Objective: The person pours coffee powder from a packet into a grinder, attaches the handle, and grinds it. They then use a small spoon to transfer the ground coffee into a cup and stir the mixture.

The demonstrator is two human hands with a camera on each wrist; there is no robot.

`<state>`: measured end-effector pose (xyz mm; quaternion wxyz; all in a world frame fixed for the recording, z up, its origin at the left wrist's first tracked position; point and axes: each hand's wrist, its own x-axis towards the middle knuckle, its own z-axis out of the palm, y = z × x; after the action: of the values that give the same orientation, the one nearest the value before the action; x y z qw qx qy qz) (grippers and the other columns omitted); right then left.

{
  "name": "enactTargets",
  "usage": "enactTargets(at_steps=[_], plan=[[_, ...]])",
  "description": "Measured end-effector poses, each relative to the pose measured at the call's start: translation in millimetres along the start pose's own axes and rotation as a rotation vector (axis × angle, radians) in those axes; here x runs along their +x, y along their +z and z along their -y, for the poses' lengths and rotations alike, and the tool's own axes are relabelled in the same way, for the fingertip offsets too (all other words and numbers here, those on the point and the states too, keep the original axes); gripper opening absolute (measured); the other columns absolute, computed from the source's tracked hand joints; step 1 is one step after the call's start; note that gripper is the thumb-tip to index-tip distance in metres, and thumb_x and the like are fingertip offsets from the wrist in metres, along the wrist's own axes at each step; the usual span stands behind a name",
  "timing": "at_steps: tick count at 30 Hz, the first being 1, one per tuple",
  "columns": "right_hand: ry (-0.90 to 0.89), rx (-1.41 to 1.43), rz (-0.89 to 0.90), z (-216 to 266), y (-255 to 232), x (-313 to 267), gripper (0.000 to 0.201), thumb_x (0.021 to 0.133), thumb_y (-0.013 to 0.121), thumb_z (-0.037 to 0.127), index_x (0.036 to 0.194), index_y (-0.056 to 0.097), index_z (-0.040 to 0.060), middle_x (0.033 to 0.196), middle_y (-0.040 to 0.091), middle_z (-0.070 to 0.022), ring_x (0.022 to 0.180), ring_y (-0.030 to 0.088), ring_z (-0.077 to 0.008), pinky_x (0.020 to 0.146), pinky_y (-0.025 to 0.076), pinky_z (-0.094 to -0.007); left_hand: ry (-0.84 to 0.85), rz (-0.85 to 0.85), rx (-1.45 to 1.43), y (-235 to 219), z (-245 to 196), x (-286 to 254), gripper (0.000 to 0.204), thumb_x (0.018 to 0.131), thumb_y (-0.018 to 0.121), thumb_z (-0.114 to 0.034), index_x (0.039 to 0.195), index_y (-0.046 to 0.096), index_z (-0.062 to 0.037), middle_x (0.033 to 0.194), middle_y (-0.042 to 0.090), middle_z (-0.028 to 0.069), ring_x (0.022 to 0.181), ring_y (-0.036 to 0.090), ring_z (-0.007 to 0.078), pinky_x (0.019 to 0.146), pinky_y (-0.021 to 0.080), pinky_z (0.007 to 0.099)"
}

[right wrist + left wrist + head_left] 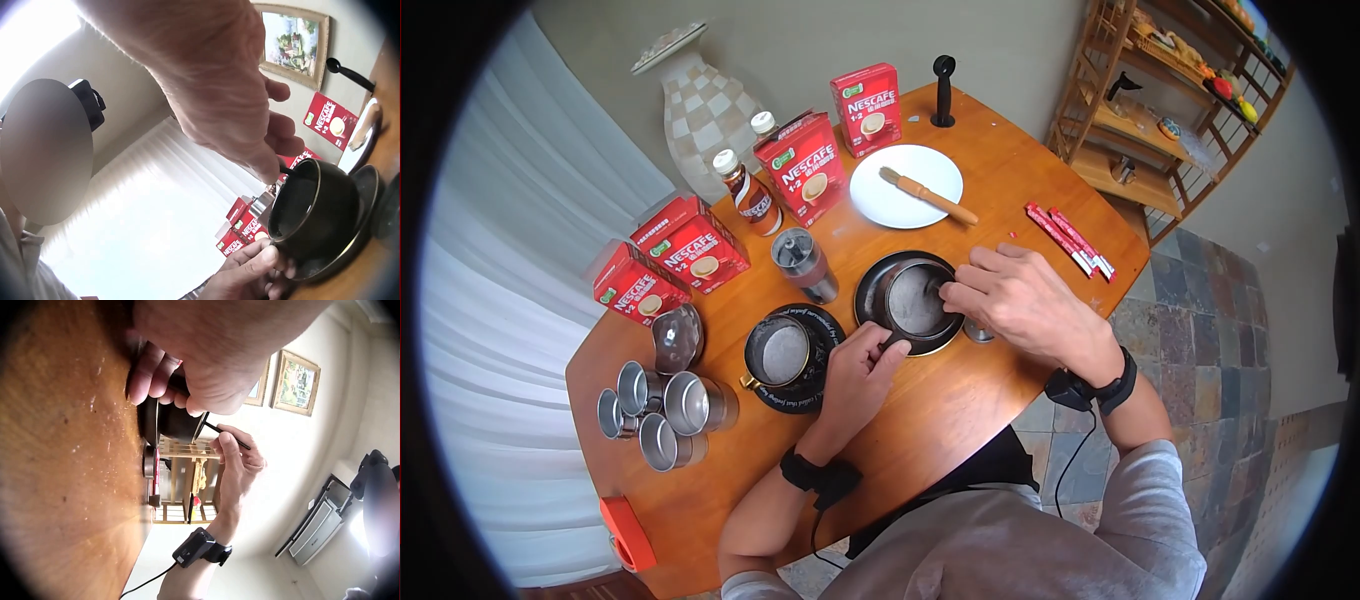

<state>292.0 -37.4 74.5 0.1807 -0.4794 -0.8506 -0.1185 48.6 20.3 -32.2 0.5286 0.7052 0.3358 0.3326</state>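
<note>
A black cup (916, 299) with greyish contents stands on a black saucer (868, 284) near the table's middle. The left hand (863, 375) grips the cup's near left side, around where a handle would sit; its fingers hide that part. Above the cup's right rim, the right hand (1020, 300) pinches a thin dark stick (215, 429), whose lower end is inside the cup (319, 212). Left of the left hand, a second black cup (783, 352) with a gold handle and greyish contents stands on a lettered saucer (825, 330).
Behind are a white plate (892, 205) with a brush (930, 196), a grinder (804, 265), red boxes (802, 170), and bottles (752, 200). Metal cups (690, 404) stand left, red sachets (1072, 240) lie right, and a black scoop (943, 92) stands at the back.
</note>
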Motion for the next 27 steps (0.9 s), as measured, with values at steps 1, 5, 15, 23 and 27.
enactTargets(at_steps=[1,5,15,23,27], plan=[[0.010,0.014,0.002,1.5,0.3,-2.0,0.012,0.083,0.071,0.017,0.081,0.063,0.0075,0.080,0.059,-0.0044,0.084,0.062,-0.0228,0.070,0.053,-0.0369,-0.007,-0.001,0.001,-0.1,-1.9,-0.1,0.023,0.098,0.072,-0.010,0.086,0.060,0.0043,0.072,0.047,0.0031,0.058,0.045,0.0076,0.052,0.037,0.0294],[-0.003,0.098,-0.003,3.3,1.0,-5.0,0.014,0.085,0.075,0.018,0.083,0.065,0.0079,0.078,0.058,-0.0044,0.080,0.060,-0.0232,0.066,0.051,-0.0375,-0.002,-0.004,0.011,0.6,-0.3,-0.3,0.021,0.098,0.072,-0.009,0.087,0.061,0.0045,0.072,0.047,0.0033,0.058,0.044,0.0078,0.052,0.037,0.0294],[0.034,0.080,-0.041,-0.6,3.9,-5.9,0.020,0.086,0.076,0.019,0.078,0.062,0.0080,0.078,0.058,-0.0041,0.081,0.061,-0.0223,0.062,0.051,-0.0377,-0.007,-0.007,0.010,0.2,-1.7,-0.5,0.019,0.097,0.073,-0.008,0.090,0.062,0.0058,0.074,0.049,0.0042,0.059,0.043,0.0084,0.053,0.036,0.0291],[0.080,0.053,-0.070,-1.5,3.8,-4.2,0.017,0.087,0.077,0.019,0.082,0.066,0.0074,0.077,0.059,-0.0051,0.080,0.062,-0.0239,0.063,0.052,-0.0383,0.007,-0.011,0.015,0.9,-0.4,-0.6,0.017,0.096,0.074,-0.007,0.091,0.063,0.0058,0.076,0.050,0.0052,0.061,0.044,0.0101,0.055,0.037,0.0294],[0.124,0.155,-0.059,-2.7,4.4,-7.9,0.016,0.090,0.079,0.021,0.090,0.073,0.0059,0.079,0.063,-0.0068,0.079,0.063,-0.0259,0.062,0.050,-0.0399,0.011,-0.006,0.025,0.9,0.7,-0.4,0.017,0.095,0.074,-0.007,0.091,0.064,0.0058,0.076,0.051,0.0057,0.061,0.044,0.0106,0.055,0.037,0.0296]])
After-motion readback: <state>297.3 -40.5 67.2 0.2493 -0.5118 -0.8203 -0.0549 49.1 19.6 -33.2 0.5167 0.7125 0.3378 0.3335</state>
